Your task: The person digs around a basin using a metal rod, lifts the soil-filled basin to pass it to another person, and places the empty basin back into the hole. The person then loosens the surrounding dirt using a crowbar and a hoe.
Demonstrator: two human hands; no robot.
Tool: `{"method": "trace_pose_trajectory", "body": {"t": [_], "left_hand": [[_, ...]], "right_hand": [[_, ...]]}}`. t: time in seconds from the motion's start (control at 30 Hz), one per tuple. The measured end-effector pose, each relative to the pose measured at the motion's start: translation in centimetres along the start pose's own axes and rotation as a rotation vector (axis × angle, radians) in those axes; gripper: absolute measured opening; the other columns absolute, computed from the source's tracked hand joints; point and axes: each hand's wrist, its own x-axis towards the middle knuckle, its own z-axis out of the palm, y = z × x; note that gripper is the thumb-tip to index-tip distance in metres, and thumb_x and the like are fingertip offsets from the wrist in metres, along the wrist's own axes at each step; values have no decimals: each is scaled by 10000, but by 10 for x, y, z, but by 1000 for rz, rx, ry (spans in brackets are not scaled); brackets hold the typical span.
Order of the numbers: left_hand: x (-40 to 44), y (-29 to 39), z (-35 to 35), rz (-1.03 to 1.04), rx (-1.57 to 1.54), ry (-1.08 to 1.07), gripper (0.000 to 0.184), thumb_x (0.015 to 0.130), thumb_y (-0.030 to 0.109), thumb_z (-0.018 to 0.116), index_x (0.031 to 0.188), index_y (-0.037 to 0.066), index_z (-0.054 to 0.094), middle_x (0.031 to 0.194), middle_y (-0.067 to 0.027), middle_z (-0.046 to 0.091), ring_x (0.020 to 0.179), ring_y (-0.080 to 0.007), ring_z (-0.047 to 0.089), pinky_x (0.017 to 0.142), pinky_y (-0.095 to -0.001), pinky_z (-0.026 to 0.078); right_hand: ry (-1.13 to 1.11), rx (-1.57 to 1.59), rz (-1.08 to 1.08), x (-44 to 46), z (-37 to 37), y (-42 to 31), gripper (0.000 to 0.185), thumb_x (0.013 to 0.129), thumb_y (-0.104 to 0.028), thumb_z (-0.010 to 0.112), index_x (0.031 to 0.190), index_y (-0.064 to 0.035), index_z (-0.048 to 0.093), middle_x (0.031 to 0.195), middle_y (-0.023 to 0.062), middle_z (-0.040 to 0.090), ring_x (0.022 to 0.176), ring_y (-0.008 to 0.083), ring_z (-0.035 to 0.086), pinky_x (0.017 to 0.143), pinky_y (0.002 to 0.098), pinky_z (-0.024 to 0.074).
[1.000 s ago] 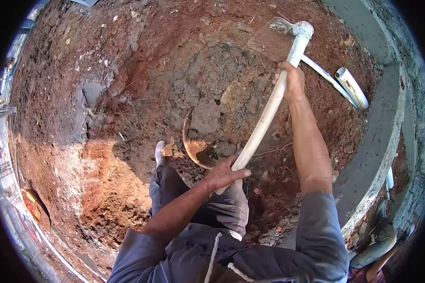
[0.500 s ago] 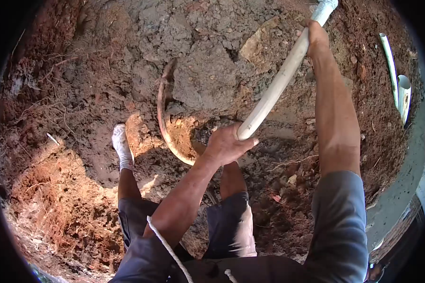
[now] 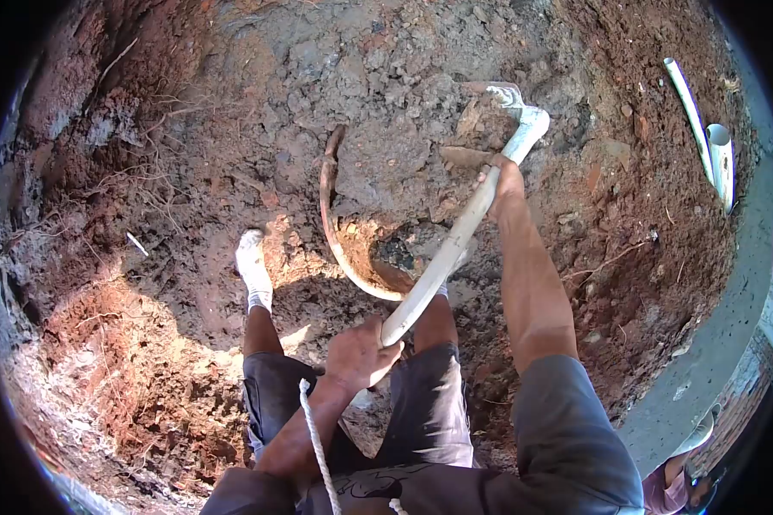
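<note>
A hoe with a pale wooden handle (image 3: 447, 257) slants across the middle, its whitish head at the upper right end against the grey-brown soil. My left hand (image 3: 361, 353) is wrapped round the lower end of the handle, near my thighs. Farther up, just below the hoe head, my right hand (image 3: 505, 184) grips the same handle. The blade is partly hidden among the clods. A curved reddish-brown root or pipe (image 3: 329, 202) lies on the ground left of the handle.
Two white pipes, one thin (image 3: 690, 112) and one wide (image 3: 721, 167), lie at the right. A grey concrete edge (image 3: 704, 378) curves along the right side. Another person's sleeve (image 3: 664, 491) shows at the lower right. My feet stand on the uneven soil.
The hoe head has come down from the top right toward the middle, onto the soil. Both my hands have moved down and left with the handle. The camera view has shifted.
</note>
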Motion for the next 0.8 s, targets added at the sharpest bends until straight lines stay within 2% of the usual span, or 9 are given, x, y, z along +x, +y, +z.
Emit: {"method": "trace_pose_trajectory", "body": {"t": [0.17,0.2,0.23,0.3,0.5,0.57,0.67,0.73,0.8], "left_hand": [[-52,-49,-17,-57,179,77,356,724,325,689,924,69,544,773,-149,650,719,-319,651,644,-433,516],[-58,-47,-36,-152,218,-28,317,705,300,696,886,77,561,779,-128,657,731,-308,652,661,-431,515],[-69,-65,-35,-111,234,85,238,693,252,683,843,91,591,738,-138,649,698,-315,646,646,-423,514],[-88,-76,-55,-179,382,14,232,637,231,727,783,107,594,708,-125,637,701,-309,645,662,-420,514],[-123,-157,-60,-94,474,134,171,634,204,713,668,118,569,679,-111,611,657,-299,612,605,-412,473],[-107,-161,-66,-103,513,125,95,666,206,675,705,137,621,675,-76,626,677,-264,628,663,-400,481],[-90,-158,-54,-165,340,16,122,670,199,680,767,146,628,770,-73,652,783,-264,644,702,-380,509],[-67,-140,-34,-81,223,11,152,659,189,696,788,144,628,816,-65,653,805,-262,641,719,-380,511],[-30,-112,-23,7,184,90,176,655,197,710,798,140,626,825,-57,648,816,-259,637,733,-388,508]], "right_hand": [[39,293,168,-48,-27,83,163,792,-171,541,895,-65,474,654,66,470,480,202,474,461,376,443],[48,329,203,-60,-30,100,162,795,-174,538,897,-68,469,661,65,471,487,204,474,463,378,448],[56,363,241,-76,-32,116,162,798,-177,535,898,-71,465,667,64,472,493,207,475,465,380,453],[59,536,227,-119,-31,143,175,799,-177,534,909,-67,455,692,62,477,518,215,484,470,387,466],[47,545,399,-183,-28,205,221,753,-114,577,936,-26,488,741,104,507,599,249,530,534,402,501],[3,647,391,-176,-26,203,190,748,-76,578,906,-20,488,735,113,513,598,261,537,553,411,504],[-39,614,258,-165,-29,168,174,746,-5,561,897,-12,475,760,118,517,635,266,550,573,405,505],[50,531,115,-184,-26,102,169,731,-6,568,865,-6,464,750,124,513,596,266,536,593,432,502],[-86,521,-33,-188,-28,38,223,679,-39,597,866,-4,479,716,121,504,588,259,530,600,449,493]]}}
